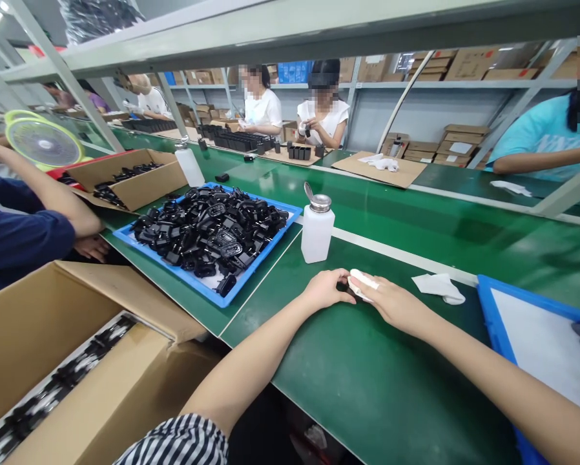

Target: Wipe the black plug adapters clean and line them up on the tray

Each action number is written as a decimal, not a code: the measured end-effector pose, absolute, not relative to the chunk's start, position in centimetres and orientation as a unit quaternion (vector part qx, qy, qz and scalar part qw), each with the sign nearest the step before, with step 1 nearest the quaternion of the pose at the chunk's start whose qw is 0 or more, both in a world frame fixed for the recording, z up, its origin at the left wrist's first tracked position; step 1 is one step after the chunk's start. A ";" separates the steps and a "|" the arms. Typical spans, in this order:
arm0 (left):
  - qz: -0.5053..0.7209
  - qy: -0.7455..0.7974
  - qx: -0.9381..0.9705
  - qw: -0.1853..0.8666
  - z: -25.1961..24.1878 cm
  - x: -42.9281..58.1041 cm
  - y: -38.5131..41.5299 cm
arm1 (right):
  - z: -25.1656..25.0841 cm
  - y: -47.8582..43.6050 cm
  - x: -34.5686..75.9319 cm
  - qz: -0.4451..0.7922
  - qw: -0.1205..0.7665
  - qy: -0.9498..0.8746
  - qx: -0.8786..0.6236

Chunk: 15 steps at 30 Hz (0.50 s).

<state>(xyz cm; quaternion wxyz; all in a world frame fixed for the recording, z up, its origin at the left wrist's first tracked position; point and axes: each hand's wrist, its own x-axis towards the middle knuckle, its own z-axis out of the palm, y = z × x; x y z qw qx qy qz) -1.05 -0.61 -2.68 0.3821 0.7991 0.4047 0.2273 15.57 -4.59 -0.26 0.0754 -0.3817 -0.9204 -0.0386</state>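
Toward the far edge of the green surface [338,374], the person's two hands meet at a folded white cloth [360,279]. The right hand [394,302] has its fingers closed over the cloth. The left hand [325,289] is curled, thumb and forefinger reaching to the cloth's left end; a dark item [342,285] shows between them, mostly hidden, so I cannot tell whether they grip it.

Just beyond the left hand, by the white strip [367,243] along the far edge, stands a white bottle [318,236] with its metal lid tipped up. To the right, near the same edge, lies a second cloth [439,288], just beside the far left corner of a blue tray [500,329].

On the left, another blue tray [258,261] carries heaped black parts [212,226], its near corner close to the surface's near edge
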 end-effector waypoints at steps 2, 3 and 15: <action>0.225 0.412 0.790 0.393 -2.7 -1.0 -0.7 | -0.3 -4.8 16.1 -0.048 0.081 -0.918 -0.384; 0.223 0.417 0.787 0.395 -2.7 -1.0 -0.7 | -0.4 -5.0 16.4 -0.052 0.083 -0.919 -0.383; 0.197 0.414 0.793 0.402 -2.4 -1.4 -0.6 | 3.1 -3.0 19.6 0.126 0.031 -0.765 -0.630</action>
